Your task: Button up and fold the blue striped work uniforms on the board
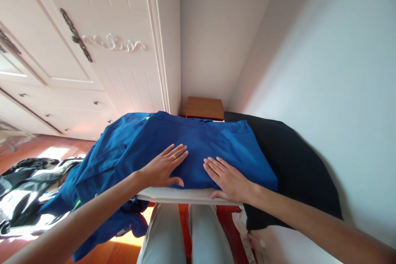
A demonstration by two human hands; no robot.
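Note:
A blue garment with a gathered waistband along its far edge lies spread over a white board. Its left part drapes down toward the floor. My left hand rests flat on the cloth near the middle, fingers extended and a ring on one finger. To its right, my right hand lies palm down on the cloth by the near edge, fingers stretched out, its thumb over the white edge. Neither hand grips anything. Dark fabric hangs at the right end of the board.
A white wardrobe stands at the left and ahead, with a wall on the right. Behind the board is a small wooden surface. Shiny black-and-white items lie on the left floor. My legs are below the board.

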